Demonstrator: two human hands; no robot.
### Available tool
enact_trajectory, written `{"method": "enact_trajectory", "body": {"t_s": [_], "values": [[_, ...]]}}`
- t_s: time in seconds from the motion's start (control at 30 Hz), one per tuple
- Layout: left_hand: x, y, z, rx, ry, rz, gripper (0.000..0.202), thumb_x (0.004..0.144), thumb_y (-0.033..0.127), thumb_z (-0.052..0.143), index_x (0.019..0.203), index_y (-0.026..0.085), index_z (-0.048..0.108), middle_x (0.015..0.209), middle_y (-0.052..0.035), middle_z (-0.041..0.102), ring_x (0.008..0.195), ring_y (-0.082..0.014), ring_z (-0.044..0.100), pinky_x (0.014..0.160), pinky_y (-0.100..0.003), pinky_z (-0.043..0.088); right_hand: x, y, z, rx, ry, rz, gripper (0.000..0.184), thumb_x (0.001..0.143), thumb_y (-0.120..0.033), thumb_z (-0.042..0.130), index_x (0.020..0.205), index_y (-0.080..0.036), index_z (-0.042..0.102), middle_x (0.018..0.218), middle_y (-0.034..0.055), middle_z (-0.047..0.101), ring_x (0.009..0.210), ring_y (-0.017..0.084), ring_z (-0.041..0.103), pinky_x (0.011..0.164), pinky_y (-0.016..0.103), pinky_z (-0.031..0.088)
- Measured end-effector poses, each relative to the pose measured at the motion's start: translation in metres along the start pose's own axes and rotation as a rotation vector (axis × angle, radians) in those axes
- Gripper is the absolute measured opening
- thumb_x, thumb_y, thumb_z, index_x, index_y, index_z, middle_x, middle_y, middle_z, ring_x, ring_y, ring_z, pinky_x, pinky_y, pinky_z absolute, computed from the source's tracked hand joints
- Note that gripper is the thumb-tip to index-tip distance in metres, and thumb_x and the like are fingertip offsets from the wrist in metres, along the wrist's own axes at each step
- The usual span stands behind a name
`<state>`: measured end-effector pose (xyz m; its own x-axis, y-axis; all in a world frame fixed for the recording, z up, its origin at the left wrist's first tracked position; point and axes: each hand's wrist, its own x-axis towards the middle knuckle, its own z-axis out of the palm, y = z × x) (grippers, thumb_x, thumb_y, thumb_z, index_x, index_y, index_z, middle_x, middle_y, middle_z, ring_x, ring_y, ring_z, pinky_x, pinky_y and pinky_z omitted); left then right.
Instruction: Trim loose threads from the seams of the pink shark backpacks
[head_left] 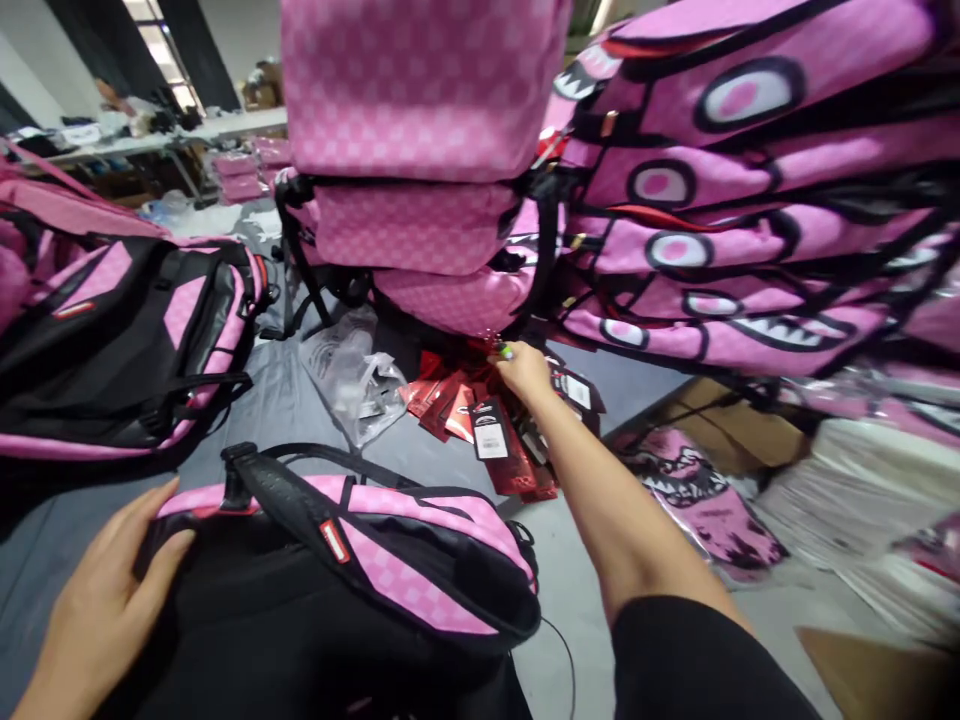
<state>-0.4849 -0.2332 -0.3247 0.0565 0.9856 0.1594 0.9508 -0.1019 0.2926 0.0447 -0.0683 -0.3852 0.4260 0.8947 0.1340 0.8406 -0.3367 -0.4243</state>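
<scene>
A pink checkered backpack (390,560) with black straps lies in front of me, back side up. My left hand (105,600) rests on its left end, fingers curled over the edge. My right hand (523,370) reaches forward into a pile of red and black hang tags (487,425) on the grey table (292,400). Its fingers are bent down among the tags; I cannot make out whether one is pinched between them.
A tall stack of pink checkered backpacks (420,150) stands just behind the tags. More pink bags with cartoon eyes and teeth (742,200) are piled at right. Another backpack (127,340) lies at left. Clear plastic bags (356,375) sit mid-table. Cardboard boxes (742,425) are lower right.
</scene>
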Motion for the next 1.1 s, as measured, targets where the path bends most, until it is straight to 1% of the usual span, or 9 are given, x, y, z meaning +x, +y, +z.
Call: {"method": "enact_trajectory", "body": {"t_s": [0.1, 0.23, 0.43, 0.57, 0.73, 0.83, 0.93, 1.0, 1.1], "values": [[0.005, 0.017, -0.005, -0.027, -0.018, -0.083, 0.046, 0.095, 0.055, 0.042, 0.14, 0.047, 0.039, 0.142, 0.0014, 0.053, 0.128, -0.0303, 0.056, 0.092, -0.042, 0.053, -0.003, 0.006, 0.004, 0.032, 0.02, -0.016, 0.024, 0.089, -0.028, 0.055, 0.1, -0.017, 0.073, 0.091, 0.0109, 0.074, 0.083, 0.023, 0.064, 0.066, 0.029, 0.036], [0.012, 0.027, -0.007, -0.021, -0.04, -0.095, 0.043, 0.097, 0.053, 0.043, 0.137, 0.039, 0.044, 0.139, 0.0003, 0.056, 0.099, -0.023, 0.065, 0.082, -0.034, 0.052, -0.023, 0.004, -0.001, 0.099, 0.057, -0.065, 0.024, 0.088, -0.032, 0.056, 0.095, -0.017, 0.073, 0.082, 0.0091, 0.073, 0.077, 0.022, 0.064, 0.066, 0.029, 0.037], [0.012, 0.035, -0.008, -0.034, -0.049, -0.166, 0.048, 0.096, 0.057, 0.045, 0.138, 0.034, 0.045, 0.144, -0.0013, 0.053, 0.058, -0.0098, 0.053, 0.081, -0.033, 0.05, -0.052, -0.023, -0.05, 0.373, 0.136, -0.195, 0.013, 0.083, -0.027, 0.064, 0.087, -0.018, 0.072, 0.083, 0.0079, 0.075, 0.074, 0.019, 0.066, 0.069, 0.029, 0.045], [0.014, 0.033, -0.006, -0.04, -0.09, -0.16, 0.058, 0.093, 0.061, 0.048, 0.14, 0.028, 0.047, 0.144, -0.0057, 0.055, 0.062, -0.012, 0.058, 0.083, -0.036, 0.05, -0.075, -0.071, -0.105, 0.604, 0.193, -0.318, 0.009, 0.082, -0.026, 0.069, 0.081, -0.018, 0.072, 0.086, 0.0083, 0.076, 0.075, 0.016, 0.068, 0.07, 0.028, 0.05], [0.0, 0.026, -0.003, 0.049, 0.039, -0.067, 0.055, 0.094, 0.06, 0.047, 0.135, 0.024, 0.052, 0.136, -0.0072, 0.061, 0.078, -0.0204, 0.067, 0.08, -0.036, 0.052, -0.095, -0.179, -0.143, 0.645, 0.171, -0.69, 0.013, 0.085, -0.023, 0.067, 0.084, -0.011, 0.07, 0.081, 0.0016, 0.072, 0.074, 0.01, 0.066, 0.073, 0.024, 0.05], [-0.014, 0.024, -0.005, 0.064, 0.143, 0.038, 0.055, 0.096, 0.06, 0.044, 0.136, 0.024, 0.05, 0.132, -0.0068, 0.063, 0.095, -0.0239, 0.069, 0.08, -0.033, 0.052, -0.088, -0.253, -0.13, 0.602, 0.182, -0.909, 0.019, 0.091, -0.028, 0.06, 0.091, -0.01, 0.067, 0.086, -0.0006, 0.069, 0.083, 0.011, 0.066, 0.078, 0.025, 0.049], [-0.024, 0.023, -0.008, 0.087, 0.231, 0.149, 0.056, 0.097, 0.061, 0.042, 0.137, 0.022, 0.05, 0.131, -0.0068, 0.064, 0.105, -0.0252, 0.069, 0.08, -0.032, 0.051, -0.082, -0.314, -0.094, 0.542, 0.154, -1.01, 0.017, 0.096, -0.026, 0.054, 0.098, -0.014, 0.066, 0.089, -0.0012, 0.068, 0.09, 0.015, 0.066, 0.083, 0.025, 0.047], [-0.029, 0.022, -0.009, 0.096, 0.268, 0.199, 0.056, 0.097, 0.06, 0.042, 0.138, 0.022, 0.05, 0.131, -0.0069, 0.065, 0.107, -0.0253, 0.068, 0.081, -0.032, 0.051, -0.085, -0.34, -0.061, 0.476, 0.086, -0.981, 0.015, 0.096, -0.023, 0.053, 0.101, -0.016, 0.066, 0.088, -0.0017, 0.068, 0.091, 0.016, 0.066, 0.081, 0.025, 0.045], [-0.035, 0.02, -0.01, 0.077, 0.298, 0.231, 0.057, 0.098, 0.06, 0.043, 0.139, 0.021, 0.05, 0.13, -0.0068, 0.065, 0.11, -0.0245, 0.067, 0.084, -0.032, 0.05, -0.101, -0.356, -0.009, 0.329, -0.059, -0.916, 0.014, 0.095, -0.026, 0.056, 0.1, -0.019, 0.067, 0.087, -0.0006, 0.069, 0.091, 0.02, 0.067, 0.074, 0.025, 0.042]]}}
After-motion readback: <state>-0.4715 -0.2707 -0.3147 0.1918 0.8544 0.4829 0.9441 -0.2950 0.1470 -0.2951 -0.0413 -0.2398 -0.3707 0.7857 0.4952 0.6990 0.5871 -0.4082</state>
